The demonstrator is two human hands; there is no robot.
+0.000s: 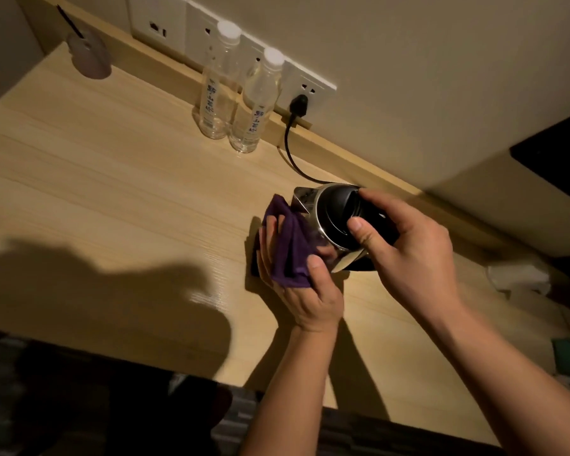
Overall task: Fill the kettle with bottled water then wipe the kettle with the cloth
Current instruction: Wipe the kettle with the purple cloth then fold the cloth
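Observation:
A steel kettle (323, 205) with a black lid stands on the wooden desk, right of centre. My right hand (405, 251) grips its black handle, thumb near the lid's edge. My left hand (303, 291) holds a purple cloth (290, 248) and presses it against the kettle's left side, below the spout. Two clear water bottles with white caps stand capped at the back by the wall sockets, one (216, 83) to the left of the other (257, 103).
A black cord (288, 149) runs from a plug in the wall socket (301, 102) down to the kettle. A pale round object (91, 57) sits at the desk's (112, 199) far left. Something white (520, 274) lies at the right edge. A dark panel (560, 153) hangs at upper right.

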